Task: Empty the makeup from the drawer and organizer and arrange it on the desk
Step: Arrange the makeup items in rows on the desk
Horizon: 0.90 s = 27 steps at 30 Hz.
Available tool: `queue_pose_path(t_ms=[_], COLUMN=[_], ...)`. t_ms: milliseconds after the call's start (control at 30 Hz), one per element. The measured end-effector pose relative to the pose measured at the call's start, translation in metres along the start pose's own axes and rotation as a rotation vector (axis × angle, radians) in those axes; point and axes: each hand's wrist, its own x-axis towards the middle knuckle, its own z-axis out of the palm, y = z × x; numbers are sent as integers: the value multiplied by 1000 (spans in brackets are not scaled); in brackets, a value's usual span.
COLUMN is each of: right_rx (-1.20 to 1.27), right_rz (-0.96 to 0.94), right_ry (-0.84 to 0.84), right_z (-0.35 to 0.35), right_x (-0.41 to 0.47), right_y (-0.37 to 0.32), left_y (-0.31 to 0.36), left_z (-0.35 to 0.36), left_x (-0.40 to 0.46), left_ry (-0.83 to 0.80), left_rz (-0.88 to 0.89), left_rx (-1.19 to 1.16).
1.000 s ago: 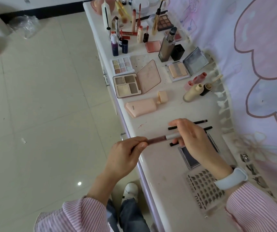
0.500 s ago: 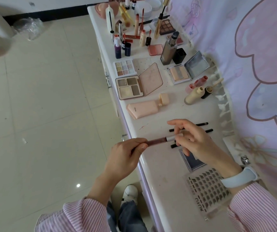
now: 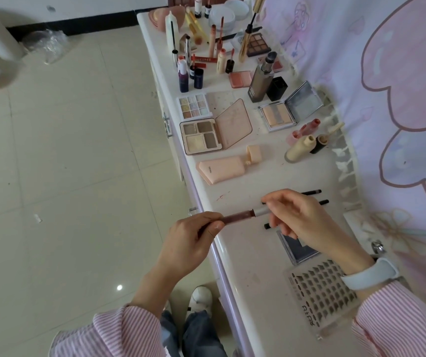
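The left hand (image 3: 191, 243) grips the dark reddish-brown barrel of a slim lip-colour tube (image 3: 240, 217), thumb and curled fingers closed round its near end. The right hand (image 3: 302, 220) pinches the tube's silver cap end between thumb and fingertips. The tube lies roughly level, held above the front edge of the white desk (image 3: 245, 266), touching no surface.

Under the right hand, two thin black pencils (image 3: 312, 192) lie side by side on the desk, partly hidden by the fingers. Just beside the wrist rests a flat dark-blue square compact (image 3: 296, 251), and nearer the person a clear plastic tray of false-lash clusters (image 3: 322, 297).

Farther along the desk lie a peach squeeze tube with its flip cap open (image 3: 222, 172), an open four-pan eyeshadow palette with a pink lid (image 3: 201, 136), and an open mirrored powder compact (image 3: 278, 117). A pale band (image 3: 371, 275) circles the right wrist.
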Motion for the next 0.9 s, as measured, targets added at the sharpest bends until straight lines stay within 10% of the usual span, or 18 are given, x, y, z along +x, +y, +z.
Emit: queue_pose_path(t_ms=[300, 900], right_rx=[310, 722], right_rz=[-26, 114], right_ry=[416, 714], right_z=[14, 21], right_x=[4, 17], right_y=[1, 2], left_y=[2, 4], left_z=[3, 19], left_x=[-3, -2], left_ry=[-2, -73], left_rz=[-134, -231], left_rx=[-67, -297])
